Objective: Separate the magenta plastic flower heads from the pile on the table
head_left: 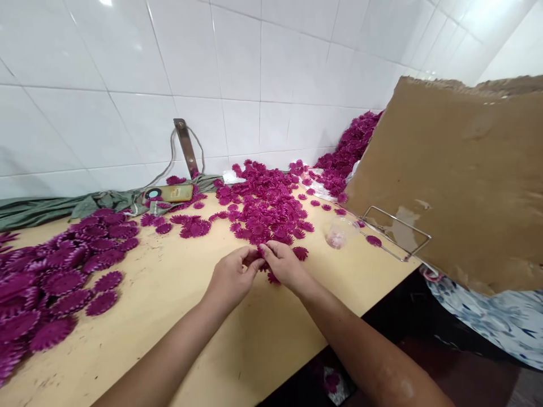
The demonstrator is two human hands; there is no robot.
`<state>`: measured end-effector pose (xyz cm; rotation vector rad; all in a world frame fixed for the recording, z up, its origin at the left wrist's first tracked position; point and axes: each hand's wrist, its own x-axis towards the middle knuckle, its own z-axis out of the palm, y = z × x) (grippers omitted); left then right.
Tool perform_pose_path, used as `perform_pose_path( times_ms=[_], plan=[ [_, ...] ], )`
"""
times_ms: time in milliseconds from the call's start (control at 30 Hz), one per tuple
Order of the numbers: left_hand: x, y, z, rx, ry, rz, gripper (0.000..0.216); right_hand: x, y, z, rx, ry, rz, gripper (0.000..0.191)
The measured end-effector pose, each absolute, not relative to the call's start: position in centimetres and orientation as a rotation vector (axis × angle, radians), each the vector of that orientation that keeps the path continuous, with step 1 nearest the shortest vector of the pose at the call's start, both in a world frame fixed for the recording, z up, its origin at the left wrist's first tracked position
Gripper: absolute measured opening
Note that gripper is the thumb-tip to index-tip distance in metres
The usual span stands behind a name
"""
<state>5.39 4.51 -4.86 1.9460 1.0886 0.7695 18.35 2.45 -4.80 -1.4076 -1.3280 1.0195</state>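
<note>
Both forearms stretch in from the near edge and meet over a bare patch of the table. The left hand and right hand are fingertip to fingertip, each pinching the same small purple flower. It is held low, just above the wood, probably because so light a piece needs both grips. Just beyond lies a loose pile of flowers, within easy reach, and a flatter heap spreads to the left. A small clear cup stands to the right, near the cardboard sheet. Farther back — a phone on green cloth against the tiled wall.
</note>
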Motion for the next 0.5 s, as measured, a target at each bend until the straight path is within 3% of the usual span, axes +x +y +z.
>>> perform_pose_path(
  times_ms=[167, 367, 500],
  plan=[
    [3.7, 4.0, -4.7, 1.797, 1.078, 0.842, 0.018, 17.4, 0.8, -3.6, -1.239, -1.29, 1.215, 0.006],
    [1.8, 1.9, -4.0, 1.766, 1.062, 1.053, 0.028, 15.5, 0.5, -4.4, -1.183, -1.335, 1.179, 0.014],
    [0.9, 1.4, -3.7, 1.701, 1.04, 1.079, 0.018, 14.3, 0.1, -4.7, -1.136, -1.392, 1.213, 0.02]
  ],
)
